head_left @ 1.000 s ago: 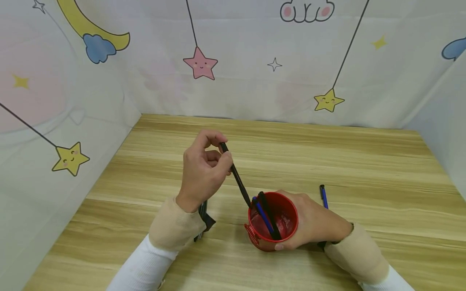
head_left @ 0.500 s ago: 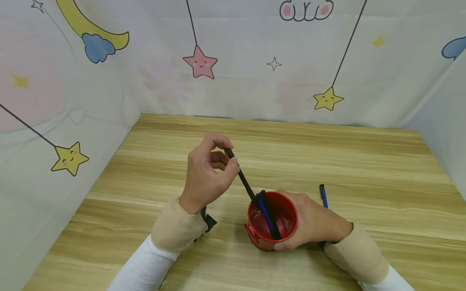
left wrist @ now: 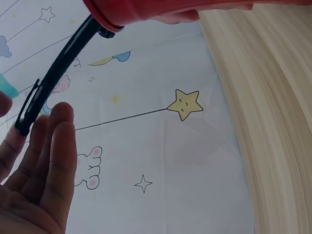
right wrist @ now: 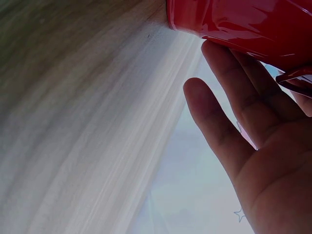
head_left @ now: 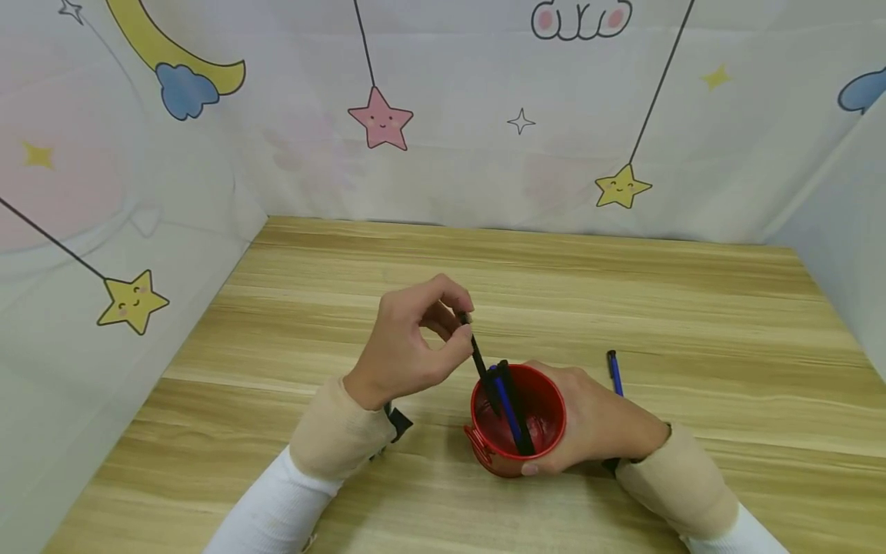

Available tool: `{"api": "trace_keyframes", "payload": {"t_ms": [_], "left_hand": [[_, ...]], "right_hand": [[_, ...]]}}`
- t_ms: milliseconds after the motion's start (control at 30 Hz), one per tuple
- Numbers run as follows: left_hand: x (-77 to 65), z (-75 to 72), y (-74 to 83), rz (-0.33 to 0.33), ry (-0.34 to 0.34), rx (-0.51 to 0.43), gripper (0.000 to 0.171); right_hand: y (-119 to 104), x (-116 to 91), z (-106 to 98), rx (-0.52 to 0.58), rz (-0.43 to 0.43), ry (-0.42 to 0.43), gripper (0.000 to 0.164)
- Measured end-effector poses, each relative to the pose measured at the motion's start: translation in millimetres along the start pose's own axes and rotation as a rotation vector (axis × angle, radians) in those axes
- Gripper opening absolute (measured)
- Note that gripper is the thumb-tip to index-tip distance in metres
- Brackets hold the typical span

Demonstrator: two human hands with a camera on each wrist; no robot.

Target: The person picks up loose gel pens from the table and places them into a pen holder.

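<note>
My left hand (head_left: pixel 422 338) pinches the top end of a black pen (head_left: pixel 477 350) between thumb and forefinger. The pen slants down over the left rim, its lower part inside a red bucket (head_left: pixel 547 400). In the left wrist view the same pen (left wrist: pixel 58 66), with its clip, reaches into the bucket's mouth. A blue pen (head_left: pixel 508 408) and another black pen (head_left: pixel 517 400) lean together within the bucket. My right hand (head_left: pixel 588 419) grips the bucket around its right side, thumb near the front. The right wrist view shows the bucket's red wall (right wrist: pixel 239 27) against the fingers.
A blue pen with a black end (head_left: pixel 615 373) lies on the wooden table (head_left: pixel 727 346) behind the right wrist, partly hidden by it. The bucket's small handle loop (head_left: pixel 480 445) hangs at its left. A printed white cloth (head_left: pixel 471 177) rises behind the table.
My left hand has moved right and downward, lowering the black pen from the rim into the bucket. The right hand and bucket have stayed in place.
</note>
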State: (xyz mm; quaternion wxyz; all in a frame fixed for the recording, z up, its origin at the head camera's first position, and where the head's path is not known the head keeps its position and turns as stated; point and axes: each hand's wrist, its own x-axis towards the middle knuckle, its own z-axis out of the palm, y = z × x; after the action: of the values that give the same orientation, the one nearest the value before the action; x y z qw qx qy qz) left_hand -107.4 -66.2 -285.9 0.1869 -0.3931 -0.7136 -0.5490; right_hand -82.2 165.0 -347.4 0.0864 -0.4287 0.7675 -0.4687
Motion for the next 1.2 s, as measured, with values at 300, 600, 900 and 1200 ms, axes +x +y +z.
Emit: {"api": "trace_keyframes", "payload": {"t_ms": [300,600,900,1200], "left_hand": [[-4.3,0.2,-15.5,-0.016,-0.004,0.062,0.006],[-1.0,-1.0,-2.9,-0.066,-0.034,0.097,0.008],[-10.2,-0.7,-27.7,-0.125,-0.068,0.183,0.008],[-14.0,-0.2,-40.3,-0.143,-0.081,0.264,0.011]], "right_hand": [[1,1,0,-0.016,-0.015,0.004,0.074],[1,1,1,-0.013,-0.002,0.002,0.073],[0,1,1,-0.035,-0.007,0.003,0.074],[2,1,1,-0.031,-0.011,0.007,0.075]]}}
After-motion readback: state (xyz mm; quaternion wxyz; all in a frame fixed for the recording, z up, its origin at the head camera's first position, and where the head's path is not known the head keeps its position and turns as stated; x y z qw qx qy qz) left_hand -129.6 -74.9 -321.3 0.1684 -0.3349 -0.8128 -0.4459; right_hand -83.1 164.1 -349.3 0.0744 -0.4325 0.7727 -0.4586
